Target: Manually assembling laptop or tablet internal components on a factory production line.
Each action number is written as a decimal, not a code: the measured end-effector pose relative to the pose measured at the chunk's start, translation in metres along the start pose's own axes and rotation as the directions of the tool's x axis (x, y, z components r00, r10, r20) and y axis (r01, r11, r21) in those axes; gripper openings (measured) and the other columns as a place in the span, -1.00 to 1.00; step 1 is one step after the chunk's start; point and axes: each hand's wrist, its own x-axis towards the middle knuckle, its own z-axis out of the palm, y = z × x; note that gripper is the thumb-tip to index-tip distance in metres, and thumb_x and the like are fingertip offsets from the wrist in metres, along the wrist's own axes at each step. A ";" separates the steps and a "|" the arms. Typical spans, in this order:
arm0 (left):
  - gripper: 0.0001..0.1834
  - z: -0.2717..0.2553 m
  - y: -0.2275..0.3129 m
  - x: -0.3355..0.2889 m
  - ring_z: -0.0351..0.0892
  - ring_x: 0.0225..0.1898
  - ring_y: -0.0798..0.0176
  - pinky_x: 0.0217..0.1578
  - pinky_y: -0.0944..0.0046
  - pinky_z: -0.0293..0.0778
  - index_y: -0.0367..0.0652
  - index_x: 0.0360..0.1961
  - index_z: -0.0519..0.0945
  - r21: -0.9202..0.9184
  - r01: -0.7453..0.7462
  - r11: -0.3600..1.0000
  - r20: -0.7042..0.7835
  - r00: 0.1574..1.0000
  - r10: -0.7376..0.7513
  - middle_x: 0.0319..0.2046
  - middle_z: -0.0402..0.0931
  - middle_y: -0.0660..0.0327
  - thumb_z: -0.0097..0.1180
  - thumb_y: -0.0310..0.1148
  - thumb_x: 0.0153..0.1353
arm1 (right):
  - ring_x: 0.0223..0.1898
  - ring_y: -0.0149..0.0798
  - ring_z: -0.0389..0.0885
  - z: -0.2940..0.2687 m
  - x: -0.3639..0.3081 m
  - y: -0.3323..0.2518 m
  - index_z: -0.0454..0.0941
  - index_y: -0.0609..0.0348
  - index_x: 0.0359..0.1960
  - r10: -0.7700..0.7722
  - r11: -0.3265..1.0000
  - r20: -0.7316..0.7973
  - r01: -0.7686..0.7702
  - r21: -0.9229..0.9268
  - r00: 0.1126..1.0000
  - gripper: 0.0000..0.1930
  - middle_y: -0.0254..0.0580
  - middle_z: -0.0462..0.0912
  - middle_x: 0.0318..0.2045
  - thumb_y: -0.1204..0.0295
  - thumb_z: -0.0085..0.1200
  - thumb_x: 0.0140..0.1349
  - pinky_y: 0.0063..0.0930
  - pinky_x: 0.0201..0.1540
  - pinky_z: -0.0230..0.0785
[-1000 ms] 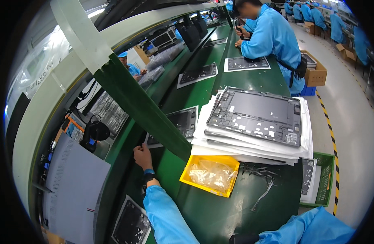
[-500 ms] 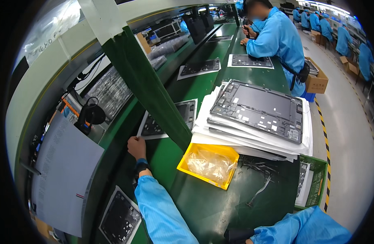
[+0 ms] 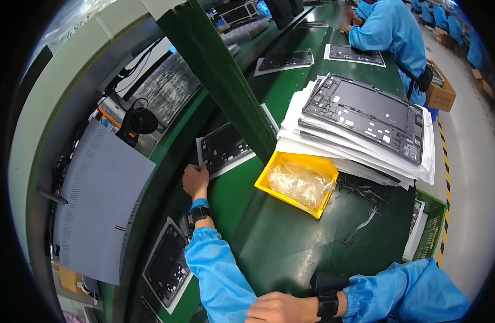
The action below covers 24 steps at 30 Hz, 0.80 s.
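Observation:
My left hand (image 3: pixel 196 180) is closed at the near left corner of a black tablet housing (image 3: pixel 224 146), which lies on a white sheet on the green bench. The fingertips are mostly hidden, and a green post covers part of the housing's far end. At the lower edge, my right hand (image 3: pixel 280 308) is bent over beside my left sleeve. Its fingers are largely out of sight, so what it holds, if anything, cannot be told. Nearer to me, left of my left forearm, another tablet housing (image 3: pixel 168 265) lies on its own white sheet.
A yellow bin (image 3: pixel 262 184) holds a clear plastic bag. Behind it rises a stack of tablet housings (image 3: pixel 366 116) with white sheets. Loose dark strips (image 3: pixel 372 212) lie right of the bin. The green post (image 3: pixel 226 81) stands ahead. A green crate (image 3: pixel 436 215) is at right; a co-worker (image 3: pixel 390 27) sits beyond.
The view has shifted. My left hand and the housing at it have come slightly nearer along the bench. My right hand has come into view at the lower edge.

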 end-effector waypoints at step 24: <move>-0.72 -0.073 -0.036 -0.032 0.37 -0.79 0.35 -0.76 0.30 0.11 -0.35 -0.76 0.49 -0.329 0.327 0.886 0.452 0.878 -0.157 -0.77 0.41 0.20 0.28 -0.49 -0.03 | -0.62 -0.07 0.43 0.010 -0.010 0.014 0.37 0.11 -0.58 0.016 0.999 0.031 -0.015 -0.040 0.999 -0.76 -0.18 0.38 -0.62 0.37 0.22 0.04 -0.22 -0.55 0.30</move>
